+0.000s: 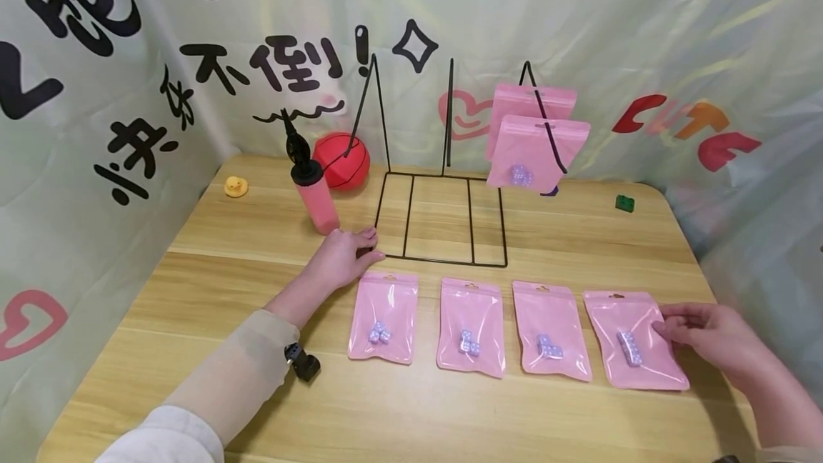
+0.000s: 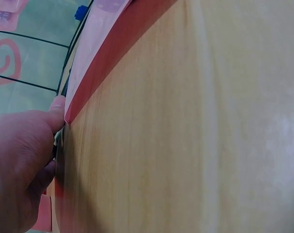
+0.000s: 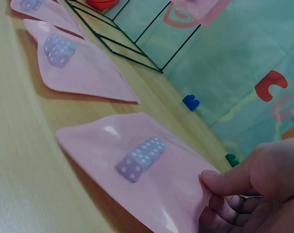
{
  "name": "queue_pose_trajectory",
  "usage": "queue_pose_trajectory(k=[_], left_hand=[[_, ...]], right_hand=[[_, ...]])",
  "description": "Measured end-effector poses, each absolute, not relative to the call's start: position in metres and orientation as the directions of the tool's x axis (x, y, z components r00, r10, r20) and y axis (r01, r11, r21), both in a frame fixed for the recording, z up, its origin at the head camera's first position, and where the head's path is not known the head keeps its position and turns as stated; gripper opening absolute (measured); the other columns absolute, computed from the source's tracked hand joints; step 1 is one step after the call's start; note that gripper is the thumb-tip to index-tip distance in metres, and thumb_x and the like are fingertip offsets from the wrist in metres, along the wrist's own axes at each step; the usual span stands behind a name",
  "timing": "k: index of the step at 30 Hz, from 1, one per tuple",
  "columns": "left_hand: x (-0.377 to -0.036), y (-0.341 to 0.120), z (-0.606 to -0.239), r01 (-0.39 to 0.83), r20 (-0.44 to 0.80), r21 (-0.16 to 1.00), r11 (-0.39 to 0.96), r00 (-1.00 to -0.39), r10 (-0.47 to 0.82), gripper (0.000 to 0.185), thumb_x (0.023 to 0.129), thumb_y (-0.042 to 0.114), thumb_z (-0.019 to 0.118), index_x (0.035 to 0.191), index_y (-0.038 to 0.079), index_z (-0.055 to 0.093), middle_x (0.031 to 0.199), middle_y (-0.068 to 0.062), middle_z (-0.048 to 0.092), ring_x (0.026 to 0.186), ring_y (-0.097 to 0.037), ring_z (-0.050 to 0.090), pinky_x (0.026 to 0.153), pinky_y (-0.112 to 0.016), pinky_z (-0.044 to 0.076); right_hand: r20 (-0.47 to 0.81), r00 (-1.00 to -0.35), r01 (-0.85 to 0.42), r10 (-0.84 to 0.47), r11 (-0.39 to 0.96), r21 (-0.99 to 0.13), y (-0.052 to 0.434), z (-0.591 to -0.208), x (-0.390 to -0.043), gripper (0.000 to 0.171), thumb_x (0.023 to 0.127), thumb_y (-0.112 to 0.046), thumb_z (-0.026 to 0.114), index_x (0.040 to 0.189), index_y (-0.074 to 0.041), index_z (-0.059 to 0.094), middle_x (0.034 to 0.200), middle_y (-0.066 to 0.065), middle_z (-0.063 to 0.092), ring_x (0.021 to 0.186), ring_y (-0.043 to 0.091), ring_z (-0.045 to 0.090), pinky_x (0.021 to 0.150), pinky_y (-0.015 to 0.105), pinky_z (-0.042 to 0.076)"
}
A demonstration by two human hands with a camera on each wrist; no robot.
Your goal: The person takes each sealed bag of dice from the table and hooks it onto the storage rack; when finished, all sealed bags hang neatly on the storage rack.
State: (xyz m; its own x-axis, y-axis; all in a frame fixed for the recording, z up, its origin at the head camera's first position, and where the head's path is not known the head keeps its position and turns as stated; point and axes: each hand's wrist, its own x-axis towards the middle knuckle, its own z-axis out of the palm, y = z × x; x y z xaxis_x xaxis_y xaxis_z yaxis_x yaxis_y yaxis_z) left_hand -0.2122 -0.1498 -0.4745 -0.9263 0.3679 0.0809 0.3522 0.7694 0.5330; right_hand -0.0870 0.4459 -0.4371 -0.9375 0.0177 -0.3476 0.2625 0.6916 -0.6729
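Observation:
A black wire rack (image 1: 444,261) with upright hooked arms stands on the table. At its front left corner my left hand (image 1: 343,256) grips the base wire; in the left wrist view part of this grasp is hidden behind the thumb. My right hand (image 1: 714,334) pinches the right edge of the rightmost pink pouch (image 1: 607,313), thumb on top, as the right wrist view shows. Purple dice (image 3: 139,160) show through its front in a row. Leftward lie more pink pouches with dice: one (image 1: 553,313), another (image 1: 469,306) and the leftmost (image 1: 386,299).
Two pink pouches (image 1: 536,141) hang from the rack's right arm. A pink hand pump (image 1: 316,198) and red ball (image 1: 350,163) stand left of the rack. A yellow duck (image 1: 236,186) sits far left, a green block (image 1: 624,203) far right. Behind hangs a printed cloth (image 1: 579,13).

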Motion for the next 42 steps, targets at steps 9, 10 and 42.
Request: queue_pose_trajectory(k=[9,10,42], left_hand=[[-0.213,-0.150,-0.477,0.352,0.083,0.545,0.761,-0.926,0.368,0.049,0.098,0.033,0.080,0.135,0.004,0.070,0.143,-0.012,0.063,0.136,-0.029,0.057,0.109,-0.045,0.049],[-0.213,-0.150,-0.477,0.351,0.081,0.544,0.763,-0.926,0.368,0.049,0.098,0.034,0.079,0.135,0.004,0.070,0.143,-0.011,0.063,0.136,-0.029,0.056,0.109,-0.045,0.049],[-0.211,-0.150,-0.476,0.351,0.080,0.536,0.768,-0.927,0.368,0.048,0.098,0.033,0.079,0.135,0.003,0.070,0.142,-0.013,0.064,0.136,-0.029,0.056,0.109,-0.044,0.049]], right_hand=[[-0.254,-0.967,0.164,-0.030,0.689,-0.706,0.433,-0.423,-0.080,0.024,0.105,-0.010,0.068,0.110,0.013,0.067,0.090,-0.004,0.071,0.079,0.005,0.064,0.069,0.020,0.052],[-0.254,-0.966,0.159,-0.038,0.691,-0.705,0.432,-0.420,-0.080,0.025,0.105,-0.011,0.068,0.110,0.013,0.067,0.090,-0.005,0.071,0.079,0.005,0.064,0.069,0.019,0.051],[0.242,-0.970,-0.197,-0.005,0.594,-0.780,0.360,-0.347,-0.100,0.007,0.096,0.004,0.075,0.096,0.000,0.070,0.075,-0.006,0.070,0.057,0.006,0.055,0.044,0.027,0.037]])
